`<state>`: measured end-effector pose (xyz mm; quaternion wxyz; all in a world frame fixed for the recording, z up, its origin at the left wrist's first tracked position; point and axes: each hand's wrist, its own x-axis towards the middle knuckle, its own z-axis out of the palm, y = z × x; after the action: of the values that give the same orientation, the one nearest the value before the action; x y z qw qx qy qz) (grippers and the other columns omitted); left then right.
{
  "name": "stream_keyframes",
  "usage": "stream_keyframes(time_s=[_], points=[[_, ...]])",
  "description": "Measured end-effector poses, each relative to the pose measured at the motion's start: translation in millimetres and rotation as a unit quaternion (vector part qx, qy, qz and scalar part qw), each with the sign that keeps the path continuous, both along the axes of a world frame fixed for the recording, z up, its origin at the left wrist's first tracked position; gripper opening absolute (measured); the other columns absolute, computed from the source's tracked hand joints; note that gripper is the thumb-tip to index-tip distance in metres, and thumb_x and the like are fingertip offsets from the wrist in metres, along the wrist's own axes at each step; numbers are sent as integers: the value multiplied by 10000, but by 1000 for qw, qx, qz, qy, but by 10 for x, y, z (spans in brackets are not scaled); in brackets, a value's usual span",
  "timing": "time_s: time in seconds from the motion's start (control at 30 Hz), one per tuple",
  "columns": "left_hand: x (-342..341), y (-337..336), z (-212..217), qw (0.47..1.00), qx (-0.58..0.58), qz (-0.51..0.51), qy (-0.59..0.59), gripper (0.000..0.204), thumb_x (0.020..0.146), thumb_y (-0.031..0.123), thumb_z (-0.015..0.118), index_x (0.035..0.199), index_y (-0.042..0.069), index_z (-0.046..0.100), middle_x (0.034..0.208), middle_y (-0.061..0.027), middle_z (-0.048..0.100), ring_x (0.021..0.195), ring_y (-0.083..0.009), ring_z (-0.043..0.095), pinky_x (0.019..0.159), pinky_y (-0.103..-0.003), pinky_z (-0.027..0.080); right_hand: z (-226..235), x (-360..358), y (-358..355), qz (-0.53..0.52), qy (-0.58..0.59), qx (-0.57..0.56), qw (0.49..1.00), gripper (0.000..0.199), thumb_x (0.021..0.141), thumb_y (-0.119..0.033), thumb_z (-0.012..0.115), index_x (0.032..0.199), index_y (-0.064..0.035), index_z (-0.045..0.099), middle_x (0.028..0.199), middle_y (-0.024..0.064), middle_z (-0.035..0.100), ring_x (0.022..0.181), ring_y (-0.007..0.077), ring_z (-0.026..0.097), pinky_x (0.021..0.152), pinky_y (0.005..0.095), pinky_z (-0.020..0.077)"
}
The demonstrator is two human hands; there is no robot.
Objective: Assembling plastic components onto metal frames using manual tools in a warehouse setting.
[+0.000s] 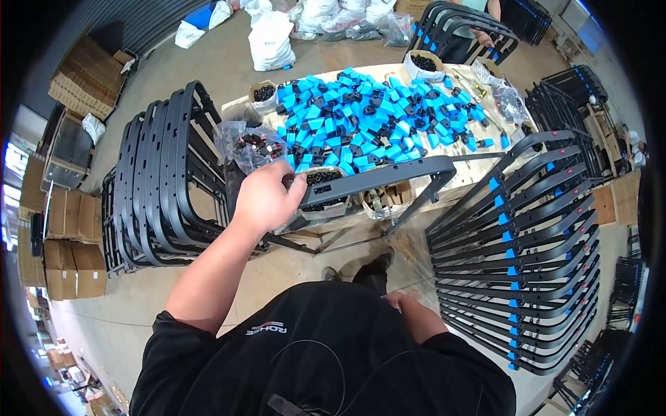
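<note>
My right hand (397,301) is by my belly, apart from the left; I can't tell if it holds anything. My left hand (267,197) is wrapped around the top corner of a black frame (388,177), maybe so it won't tip. That frame stands upright between me and the table (475,172). A tub (325,212) of little black bits sits just behind its top bar, probably for easy reaching. Blue-and-black pieces (374,114) lie heaped past that. White sacks (270,43) sit far back, perhaps out of the way.
</note>
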<state>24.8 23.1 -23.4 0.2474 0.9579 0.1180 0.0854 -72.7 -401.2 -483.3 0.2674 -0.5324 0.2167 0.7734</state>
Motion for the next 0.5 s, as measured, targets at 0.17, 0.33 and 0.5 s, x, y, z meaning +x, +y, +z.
stream_keyframes(time_s=[0.17,0.33,0.5], points=[[-23,81,20,997,-16,15,80,390,923,383,608,916,4,697,901,-223,713,880,-411,688,815,-467,542,50,-254,73,-184,9,-55,981,523,958,-434,561,1270,-27,659,1162,162,728,1011,346,698,981,516,510],[131,33,12,995,-31,-23,89,397,927,383,605,921,-4,696,889,-227,710,869,-418,684,808,-475,538,-209,-504,-377,-169,-145,-1,975,659,902,-435,630,1392,3,576,1292,172,681,1109,362,671,1005,494,501],[29,76,7,997,-36,-5,74,392,924,376,612,912,-7,697,887,-230,709,865,-419,684,799,-476,537,887,-172,178,204,-436,192,855,843,777,-482,738,1471,-53,529,1346,228,630,1174,346,641,991,417,512]])
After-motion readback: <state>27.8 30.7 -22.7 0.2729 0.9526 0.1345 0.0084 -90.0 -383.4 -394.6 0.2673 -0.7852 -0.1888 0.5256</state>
